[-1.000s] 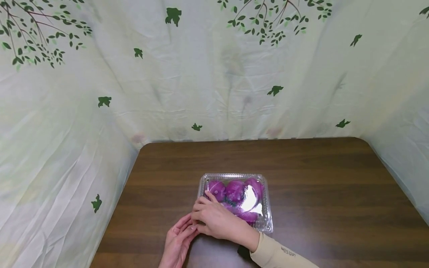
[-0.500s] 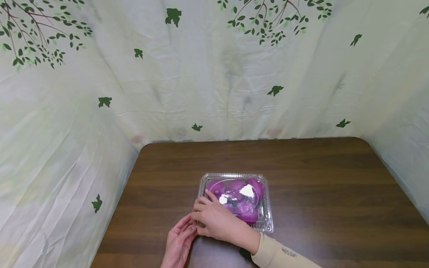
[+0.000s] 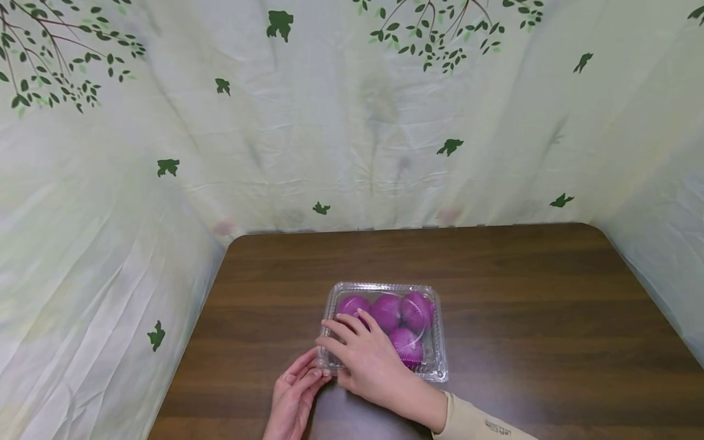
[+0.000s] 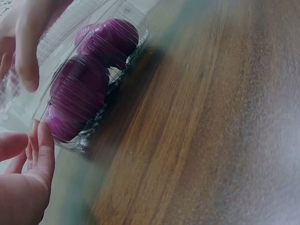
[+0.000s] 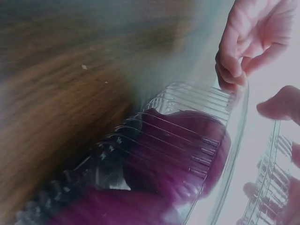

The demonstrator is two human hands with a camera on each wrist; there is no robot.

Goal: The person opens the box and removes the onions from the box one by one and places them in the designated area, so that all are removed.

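A clear plastic clamshell box stands on the table, with several round, glossy purple things inside. Their exact kind is hard to tell through the ribbed plastic. At the box's near left corner, my left hand pinches the rim between thumb and fingertips; the right wrist view shows this left hand at the corner. My right hand is over the left part of the lid, fingers spread and thumb apart, hiding some of the contents. In the left wrist view, the right thumb hangs near the lid.
The brown wooden table extends around the box on all sides. White cloth printed with green leaves and birds hangs behind the table and along its left and right sides.
My right hand has moved from the left hand's fingertips rightward onto the lid, with its fingers spreading. The left hand stays at the corner. The box has hardly moved.
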